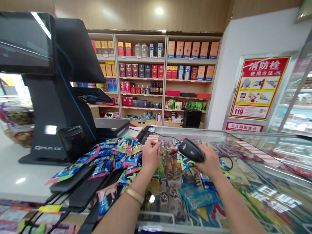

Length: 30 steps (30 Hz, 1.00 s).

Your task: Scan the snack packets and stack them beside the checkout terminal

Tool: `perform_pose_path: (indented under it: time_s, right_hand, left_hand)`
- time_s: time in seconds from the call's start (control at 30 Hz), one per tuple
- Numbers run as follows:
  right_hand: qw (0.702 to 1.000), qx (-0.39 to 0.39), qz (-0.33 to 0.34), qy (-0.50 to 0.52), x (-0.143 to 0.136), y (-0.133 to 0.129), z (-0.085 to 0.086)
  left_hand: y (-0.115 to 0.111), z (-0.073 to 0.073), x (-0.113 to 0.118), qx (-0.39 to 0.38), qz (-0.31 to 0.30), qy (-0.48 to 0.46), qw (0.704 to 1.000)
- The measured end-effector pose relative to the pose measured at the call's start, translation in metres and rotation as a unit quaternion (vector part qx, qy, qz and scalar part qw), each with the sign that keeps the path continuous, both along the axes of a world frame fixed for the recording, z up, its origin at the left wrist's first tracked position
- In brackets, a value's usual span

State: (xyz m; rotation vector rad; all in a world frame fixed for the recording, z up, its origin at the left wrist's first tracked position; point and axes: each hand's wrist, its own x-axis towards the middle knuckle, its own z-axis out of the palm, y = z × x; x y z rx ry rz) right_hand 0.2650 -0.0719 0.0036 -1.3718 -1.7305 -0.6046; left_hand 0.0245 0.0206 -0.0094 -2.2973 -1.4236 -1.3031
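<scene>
My right hand [209, 161] grips a black barcode scanner [191, 150], its head pointing left toward my other hand, its cable [227, 159] looping off to the right. My left hand [150, 155] pinches a small snack packet [162, 147] just in front of the scanner, above the glass lid of a chest freezer [255, 169]. A gold bracelet [134, 195] sits on my left wrist. To the left of that hand lies a heap of blue, pink and green snack packets [109, 156].
A black checkout terminal [52, 91] with two screens stands at left on the white counter [14, 175], a keyboard [80, 185] before it. Shelves of boxed goods and bottles [156, 78] fill the back wall. A red fire-hydrant poster [259, 87] hangs at right.
</scene>
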Motion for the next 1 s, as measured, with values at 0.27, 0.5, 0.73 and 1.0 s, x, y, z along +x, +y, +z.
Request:
perform_pose_path:
  time_s: [0.27, 0.5, 0.73, 1.0]
  right_hand:
    - [0.998, 0.032, -0.043, 0.042, 0.018, 0.002, -0.003]
    - [0.993, 0.048, -0.094, 0.046, 0.026, 0.003, -0.005]
    - [0.990, 0.067, -0.114, 0.056, 0.028, 0.003, -0.003]
    - [0.992, 0.057, -0.102, 0.045, 0.029, 0.004, -0.006]
  left_hand:
    - [-0.010, 0.003, 0.000, -0.006, 0.094, 0.126, 0.988]
    - [-0.022, 0.000, 0.016, 0.006, 0.003, 0.088, 0.996]
    - [-0.034, -0.020, 0.063, -0.110, -0.221, 0.135, 0.960]
    - [-0.040, -0.015, 0.086, -0.155, -0.185, 0.179, 0.954]
